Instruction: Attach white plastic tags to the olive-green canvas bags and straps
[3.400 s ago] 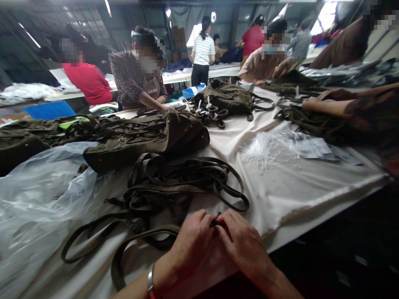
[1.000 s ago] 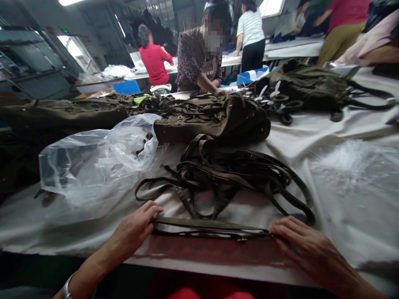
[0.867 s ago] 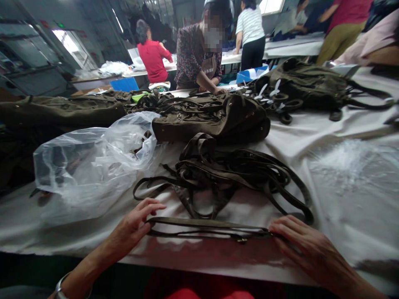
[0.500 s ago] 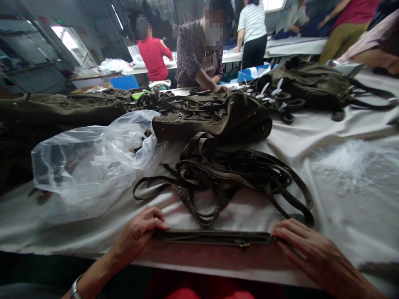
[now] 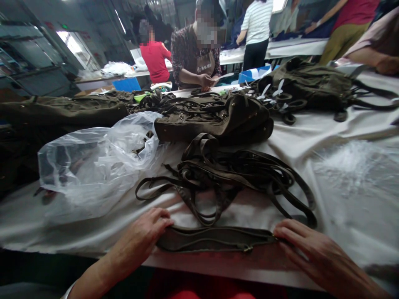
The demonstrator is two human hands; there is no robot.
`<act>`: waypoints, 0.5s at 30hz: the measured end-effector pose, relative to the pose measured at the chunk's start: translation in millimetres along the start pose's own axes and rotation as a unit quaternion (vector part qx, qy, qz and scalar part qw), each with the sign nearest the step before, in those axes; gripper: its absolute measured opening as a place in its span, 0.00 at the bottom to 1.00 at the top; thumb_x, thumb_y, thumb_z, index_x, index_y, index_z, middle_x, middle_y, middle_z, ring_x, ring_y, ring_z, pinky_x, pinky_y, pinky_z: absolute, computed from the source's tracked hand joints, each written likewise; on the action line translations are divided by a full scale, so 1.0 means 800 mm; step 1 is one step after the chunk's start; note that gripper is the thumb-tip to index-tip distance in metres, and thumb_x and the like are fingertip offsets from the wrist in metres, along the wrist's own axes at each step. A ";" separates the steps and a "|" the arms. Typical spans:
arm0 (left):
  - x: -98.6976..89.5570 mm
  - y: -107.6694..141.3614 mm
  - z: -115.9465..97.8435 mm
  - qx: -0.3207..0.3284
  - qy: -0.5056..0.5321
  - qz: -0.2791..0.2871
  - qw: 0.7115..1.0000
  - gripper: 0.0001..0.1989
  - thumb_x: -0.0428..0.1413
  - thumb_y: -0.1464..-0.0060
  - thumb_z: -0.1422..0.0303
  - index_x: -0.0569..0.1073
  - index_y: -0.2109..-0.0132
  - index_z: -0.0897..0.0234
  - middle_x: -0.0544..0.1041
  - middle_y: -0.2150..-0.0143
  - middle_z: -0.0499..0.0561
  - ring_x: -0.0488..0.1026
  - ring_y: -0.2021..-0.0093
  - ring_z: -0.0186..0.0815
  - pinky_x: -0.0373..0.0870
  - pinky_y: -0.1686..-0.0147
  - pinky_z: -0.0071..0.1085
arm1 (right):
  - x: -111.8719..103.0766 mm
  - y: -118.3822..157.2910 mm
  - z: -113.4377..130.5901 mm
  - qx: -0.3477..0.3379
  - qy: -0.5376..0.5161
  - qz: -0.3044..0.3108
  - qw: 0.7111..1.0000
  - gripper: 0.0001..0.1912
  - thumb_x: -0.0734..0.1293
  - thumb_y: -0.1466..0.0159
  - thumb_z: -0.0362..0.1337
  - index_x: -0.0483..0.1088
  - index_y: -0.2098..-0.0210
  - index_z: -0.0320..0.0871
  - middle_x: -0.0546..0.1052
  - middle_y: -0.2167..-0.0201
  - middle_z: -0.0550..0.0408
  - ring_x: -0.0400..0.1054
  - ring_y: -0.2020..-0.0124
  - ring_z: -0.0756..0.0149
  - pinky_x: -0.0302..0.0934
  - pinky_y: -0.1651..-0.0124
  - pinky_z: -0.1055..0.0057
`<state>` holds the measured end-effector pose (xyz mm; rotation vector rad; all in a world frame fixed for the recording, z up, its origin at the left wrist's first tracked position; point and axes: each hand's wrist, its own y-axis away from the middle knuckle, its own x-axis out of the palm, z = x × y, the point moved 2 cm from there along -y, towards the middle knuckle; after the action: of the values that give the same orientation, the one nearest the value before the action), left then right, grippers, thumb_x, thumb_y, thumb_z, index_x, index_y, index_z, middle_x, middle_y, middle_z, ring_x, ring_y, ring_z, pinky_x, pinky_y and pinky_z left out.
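An olive-brown fabric strap (image 5: pixel 215 238) lies stretched sideways near the table's front edge, with a small brass-coloured metal fitting on its lower layer. My left hand (image 5: pixel 151 227) is closed on the strap's left end, its fingertips bent over the fabric. At the other end my right hand (image 5: pixel 301 243) pinches the tip, where a bit of metal shows by the fingers. The strap looks doubled, its two layers bowed apart in the middle. Just beyond it lies a tangled pile of similar straps (image 5: pixel 224 174).
A clear plastic bag (image 5: pixel 90 166) sits at left, and a heap of clear plastic bits (image 5: pixel 352 162) at right. Olive bags (image 5: pixel 215 122) line the table's far side. A person in an apron (image 5: pixel 199 62) stands opposite, hands together. Others work behind.
The strap's layers have spread apart, showing more of its flat face. My left hand has turned slightly. The person opposite has raised their hands from the bags and holds something pale.
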<state>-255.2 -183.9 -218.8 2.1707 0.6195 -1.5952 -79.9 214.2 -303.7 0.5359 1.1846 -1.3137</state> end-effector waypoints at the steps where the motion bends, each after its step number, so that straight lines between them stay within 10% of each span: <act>1: 0.001 -0.001 -0.006 0.004 -0.019 -0.005 1.000 0.17 0.46 0.34 0.76 0.72 0.44 0.60 0.72 0.44 0.58 0.70 0.45 0.44 0.72 0.47 0.42 | 0.000 0.000 0.000 0.002 -0.001 -0.003 1.000 0.11 0.60 0.31 0.33 0.71 0.52 0.45 0.77 0.58 0.49 0.75 0.63 0.64 0.70 0.66 0.73; 9: 0.035 -0.038 -0.091 0.046 -0.074 0.010 0.996 0.31 0.63 0.43 0.57 0.66 0.38 0.67 0.73 0.43 0.61 0.70 0.45 0.53 0.70 0.44 0.52 | 0.002 0.000 0.003 -0.001 0.006 -0.021 1.000 0.11 0.60 0.31 0.33 0.70 0.52 0.45 0.77 0.57 0.48 0.75 0.64 0.64 0.68 0.69 0.74; 15: 0.072 -0.054 -0.101 0.076 -0.112 -0.038 0.990 0.14 0.53 0.36 0.75 0.69 0.45 0.70 0.76 0.54 0.58 0.72 0.56 0.47 0.73 0.56 0.45 | -0.003 0.000 0.007 0.009 -0.008 -0.017 1.000 0.11 0.60 0.31 0.33 0.71 0.53 0.45 0.76 0.58 0.50 0.75 0.63 0.66 0.69 0.64 0.74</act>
<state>-200.3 -97.0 -252.6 2.0516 0.5330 -1.9515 -78.0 210.6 -299.6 0.5204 1.1738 -1.3564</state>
